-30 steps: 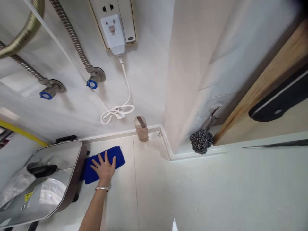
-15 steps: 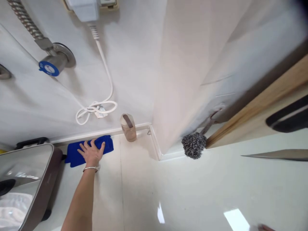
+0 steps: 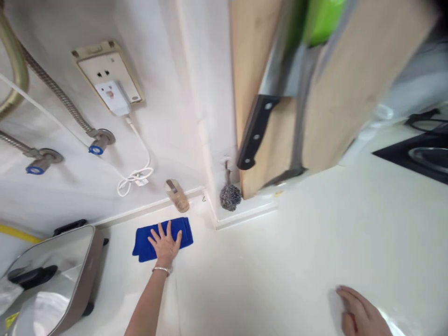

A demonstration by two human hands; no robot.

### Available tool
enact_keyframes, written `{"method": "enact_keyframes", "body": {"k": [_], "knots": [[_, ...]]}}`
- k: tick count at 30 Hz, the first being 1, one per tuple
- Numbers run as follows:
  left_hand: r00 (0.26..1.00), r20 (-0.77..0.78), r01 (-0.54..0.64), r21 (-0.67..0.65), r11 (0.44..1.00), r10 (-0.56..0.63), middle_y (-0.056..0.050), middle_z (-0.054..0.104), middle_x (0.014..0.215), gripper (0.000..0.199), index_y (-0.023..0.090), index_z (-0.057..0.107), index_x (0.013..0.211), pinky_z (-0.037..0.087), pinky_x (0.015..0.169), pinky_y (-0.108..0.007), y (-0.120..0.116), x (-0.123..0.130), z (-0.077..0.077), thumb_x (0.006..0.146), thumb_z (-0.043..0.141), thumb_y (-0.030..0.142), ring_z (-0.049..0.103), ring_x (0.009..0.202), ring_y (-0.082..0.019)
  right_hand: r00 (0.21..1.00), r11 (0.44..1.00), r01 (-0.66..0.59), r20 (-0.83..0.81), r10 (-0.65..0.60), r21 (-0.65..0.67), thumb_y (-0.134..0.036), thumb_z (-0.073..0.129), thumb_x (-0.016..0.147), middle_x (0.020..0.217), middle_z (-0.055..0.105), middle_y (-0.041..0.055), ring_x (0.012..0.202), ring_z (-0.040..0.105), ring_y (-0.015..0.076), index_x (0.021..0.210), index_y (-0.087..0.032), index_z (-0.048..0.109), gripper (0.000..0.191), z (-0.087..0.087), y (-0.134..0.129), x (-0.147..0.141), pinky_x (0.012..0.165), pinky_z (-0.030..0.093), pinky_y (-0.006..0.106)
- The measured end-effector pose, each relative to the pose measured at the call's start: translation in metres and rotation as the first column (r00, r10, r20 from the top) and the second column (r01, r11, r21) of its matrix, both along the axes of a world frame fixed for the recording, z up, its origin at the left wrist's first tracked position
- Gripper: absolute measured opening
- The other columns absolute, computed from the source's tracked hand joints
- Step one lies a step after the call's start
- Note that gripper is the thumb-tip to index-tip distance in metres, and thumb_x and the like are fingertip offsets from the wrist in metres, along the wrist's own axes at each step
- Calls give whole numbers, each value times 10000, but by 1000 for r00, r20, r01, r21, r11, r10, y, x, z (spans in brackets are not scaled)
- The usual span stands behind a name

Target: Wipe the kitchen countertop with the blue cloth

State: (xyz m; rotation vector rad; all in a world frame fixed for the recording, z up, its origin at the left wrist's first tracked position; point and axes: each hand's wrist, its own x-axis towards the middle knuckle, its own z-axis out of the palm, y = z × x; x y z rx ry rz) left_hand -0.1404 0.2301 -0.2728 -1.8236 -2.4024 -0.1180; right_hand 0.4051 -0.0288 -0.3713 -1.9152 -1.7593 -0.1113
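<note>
My left hand (image 3: 165, 247) lies flat, fingers spread, on a folded blue cloth (image 3: 145, 242) on the white countertop (image 3: 245, 275). It presses the cloth from above without gripping it. A bracelet (image 3: 162, 269) circles that wrist. Just behind the cloth, against the wall, a clear brownish cup (image 3: 177, 196) stands in the corner. At the lower right my right hand (image 3: 364, 311) is partly in frame, low over the countertop; its fingers are loosely extended and I see nothing in them.
To the left sits a glass-lidded electric pan (image 3: 93, 252). A steel-wool scrubber (image 3: 230, 197) hangs by the wall corner, beside a wooden board (image 3: 325, 116) and a black-handled knife (image 3: 257, 133). A white cord (image 3: 140, 144) dangles from the socket. A black cooktop (image 3: 420, 151) is at right.
The view has swung right and back, showing more of the board, knife and cooktop. My left hand and the cloth have slid away from the wall. My right hand has come into view.
</note>
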Motion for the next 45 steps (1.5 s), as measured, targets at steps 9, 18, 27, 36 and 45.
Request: {"method": "enact_keyframes", "body": {"k": [9, 18, 27, 36, 45], "knots": [[976, -109, 189, 10, 982, -187, -211, 330, 1612, 674, 231, 352, 1518, 231, 1136, -739, -85, 104, -11, 926, 424, 545, 255, 1468, -516, 999, 994, 9, -51, -4, 110, -185, 398, 907, 1299, 564, 126, 1149, 576, 275, 1266, -196, 483, 369, 12, 7, -18, 952, 516, 451], [768, 172, 617, 62, 785, -617, -146, 133, 1683, 821, 308, 248, 1551, 92, 1160, -816, -173, 256, -42, 840, 559, 577, -22, 1505, -525, 987, 988, 12, -162, 13, 155, -130, 402, 876, 1300, 565, 117, 1144, 577, 272, 1268, -220, 497, 413, 24, 9, -20, 942, 528, 457], [577, 324, 795, -8, 607, -750, -94, -55, 1691, 820, 352, 142, 1566, 100, 1156, -835, -200, 312, -11, 874, 478, 634, -69, 1499, -523, 971, 977, 3, -234, 48, 215, -146, 381, 885, 1285, 575, 123, 1171, 558, 269, 1228, -211, 515, 375, 25, 7, -18, 972, 505, 471], [751, 140, 653, -12, 757, -645, -23, 162, 1688, 706, 407, 274, 1525, 195, 1201, -724, -237, 206, -5, 883, 547, 516, 77, 1539, -430, 971, 975, -27, -226, 78, 223, -184, 399, 888, 1302, 570, 133, 1160, 566, 273, 1211, -193, 545, 355, 20, 3, -11, 976, 502, 472], [999, 19, -42, 1, 999, 42, -28, 303, 1652, 602, 377, 415, 1482, 254, 1193, -651, -306, 21, -10, 894, 454, 504, 204, 1519, -419, 978, 972, -48, -185, 91, 228, -200, 405, 908, 1363, 552, 147, 1213, 557, 288, 1332, -186, 503, 436, 20, -3, -19, 1016, 503, 498]]}}
